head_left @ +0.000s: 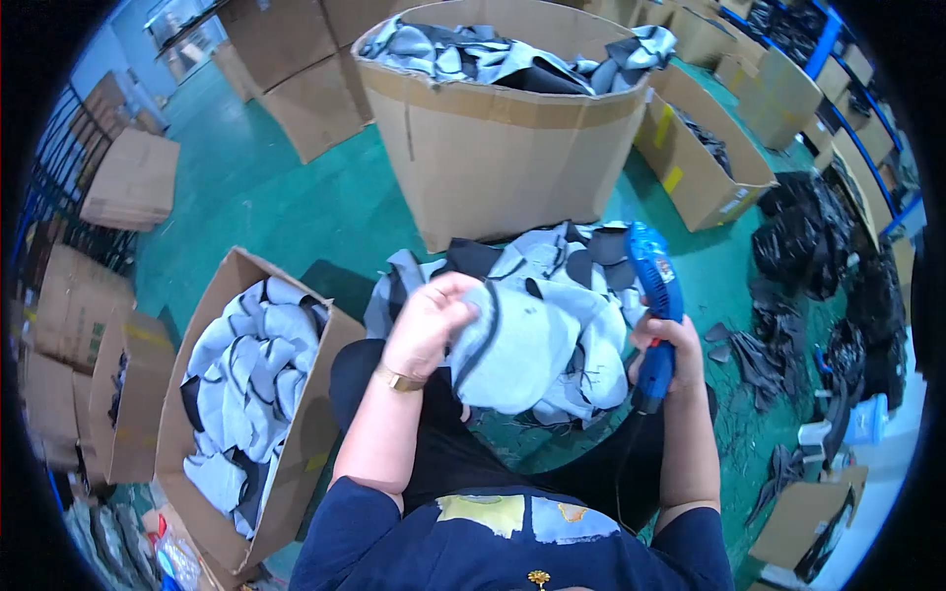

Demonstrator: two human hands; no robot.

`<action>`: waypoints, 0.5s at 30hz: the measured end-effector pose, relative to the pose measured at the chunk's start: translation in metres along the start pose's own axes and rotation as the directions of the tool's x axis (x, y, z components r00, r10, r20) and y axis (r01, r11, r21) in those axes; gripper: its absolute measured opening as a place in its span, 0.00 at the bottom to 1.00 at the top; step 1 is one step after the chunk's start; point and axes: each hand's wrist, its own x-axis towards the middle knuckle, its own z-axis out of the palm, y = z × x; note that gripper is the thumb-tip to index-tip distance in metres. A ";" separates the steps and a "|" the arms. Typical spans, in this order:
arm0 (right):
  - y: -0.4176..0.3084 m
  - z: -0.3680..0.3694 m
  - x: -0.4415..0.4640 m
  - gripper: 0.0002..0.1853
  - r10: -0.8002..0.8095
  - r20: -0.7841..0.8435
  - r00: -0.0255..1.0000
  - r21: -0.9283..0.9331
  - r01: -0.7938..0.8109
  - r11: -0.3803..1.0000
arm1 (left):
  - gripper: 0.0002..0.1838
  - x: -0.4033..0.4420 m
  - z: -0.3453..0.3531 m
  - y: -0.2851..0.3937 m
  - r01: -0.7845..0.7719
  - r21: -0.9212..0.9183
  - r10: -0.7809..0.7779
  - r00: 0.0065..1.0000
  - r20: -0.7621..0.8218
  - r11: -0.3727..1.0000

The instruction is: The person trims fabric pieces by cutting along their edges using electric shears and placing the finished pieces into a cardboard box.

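Note:
My left hand (434, 320) pinches the edge of a light grey fabric piece (522, 350) with a dark edging strip, holding it up over my lap. In my right hand (680, 355) is a blue corded heat gun (662, 281), gripped by its handle, with its cord running down toward my lap. The heat gun's nose points away from me, and it is apart from the held piece. Behind both hands lies a heap of grey and black fabric pieces (552, 256) on the floor.
A large cardboard box (493, 158) full of similar pieces stands ahead. Another filled box (340, 345) is at my left. Black plastic bags (803, 236) and a long carton (700, 187) are at the right. Dark scraps litter the green floor (266, 177).

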 end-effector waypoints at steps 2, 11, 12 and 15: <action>0.001 -0.004 0.005 0.27 0.017 -0.005 1.000 0.136 -0.017 0.991 | 0.14 -0.015 -0.029 0.017 -0.188 0.019 0.186 0.942 -0.280 0.982; 0.023 -0.046 0.014 0.25 0.055 0.005 0.998 0.218 -0.055 0.974 | 0.05 -0.154 -0.127 0.083 -0.397 0.120 0.334 0.530 -0.780 0.910; 0.025 -0.050 0.014 0.25 0.048 0.050 0.998 0.249 -0.059 0.967 | 0.04 -0.160 -0.132 0.073 -0.450 0.107 0.352 0.506 -0.787 0.887; 0.025 -0.044 0.010 0.27 0.002 0.042 0.999 0.279 -0.014 0.960 | 0.09 -0.159 -0.121 0.056 -0.440 0.193 0.399 0.443 -0.803 0.877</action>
